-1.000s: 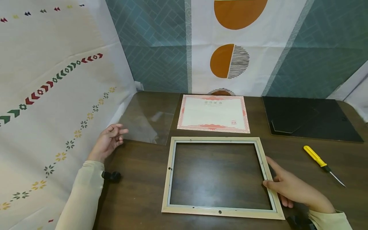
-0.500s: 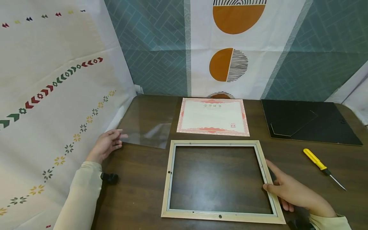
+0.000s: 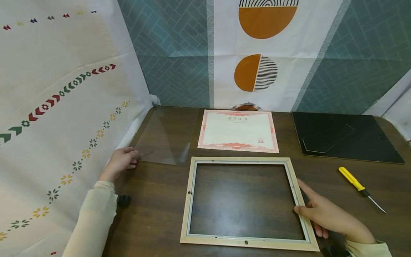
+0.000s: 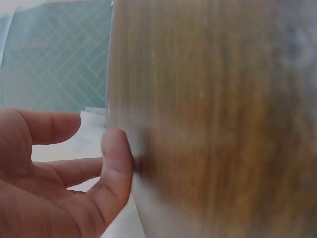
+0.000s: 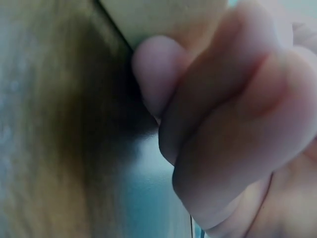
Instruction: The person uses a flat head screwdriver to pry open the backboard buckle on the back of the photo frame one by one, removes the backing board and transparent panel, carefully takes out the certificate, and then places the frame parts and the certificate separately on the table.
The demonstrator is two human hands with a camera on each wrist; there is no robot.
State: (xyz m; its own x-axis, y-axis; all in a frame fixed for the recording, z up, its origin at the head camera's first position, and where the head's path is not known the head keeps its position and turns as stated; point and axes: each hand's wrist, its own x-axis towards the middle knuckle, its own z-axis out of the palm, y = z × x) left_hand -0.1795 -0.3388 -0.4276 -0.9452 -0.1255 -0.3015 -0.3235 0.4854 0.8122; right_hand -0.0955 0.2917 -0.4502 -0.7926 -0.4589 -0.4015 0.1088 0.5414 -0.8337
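My left hand (image 3: 119,162) is at the near left corner of a clear plastic sheet (image 3: 165,139) lying on the table. In the left wrist view the thumb (image 4: 54,126) stands apart from the other fingers, and one fingertip meets the tabletop area near the edge. A pale wooden picture frame (image 3: 224,241), without glass or back, lies flat in front of me. My right hand (image 3: 334,210) grips its right side, thumb over the inner edge and fingers along the outside. In the right wrist view the curled fingers (image 5: 223,134) press against the frame's side (image 5: 158,17).
A certificate with a red border (image 3: 237,130) lies behind the frame. At the back right is a black backing board (image 3: 369,142) with a stand flap. A yellow-handled screwdriver (image 3: 352,178) lies right of the frame. A patterned white cloth (image 3: 64,142) borders the left side.
My left hand has turned palm down and its fingers have come down at the sheet's corner; reflections on the sheet have shifted. The right hand and picture frame keep their places.
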